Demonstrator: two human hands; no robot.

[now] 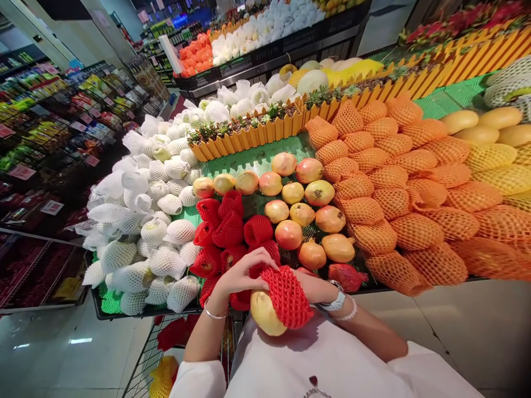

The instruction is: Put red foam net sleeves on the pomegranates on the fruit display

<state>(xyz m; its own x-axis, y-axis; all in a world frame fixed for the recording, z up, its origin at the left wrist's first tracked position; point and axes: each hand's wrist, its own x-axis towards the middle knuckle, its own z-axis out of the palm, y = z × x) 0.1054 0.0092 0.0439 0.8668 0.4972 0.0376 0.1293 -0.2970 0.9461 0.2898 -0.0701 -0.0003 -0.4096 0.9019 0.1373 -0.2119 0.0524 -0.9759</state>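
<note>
While a red foam net [287, 297] is held partly over a pale yellow fruit [265, 313], it is clamped by the left hand's grip [238, 273]; the right hand's grip [309, 284] is hidden behind the net, its state unclear.

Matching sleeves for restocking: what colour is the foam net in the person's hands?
The foam net is red, diamond-meshed, best seen in the head view.

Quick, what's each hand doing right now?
Left hand: closed on a red foam net sleeve around a yellow fruit.
Right hand: fingers hidden by the sleeve; cannot be told.
</note>
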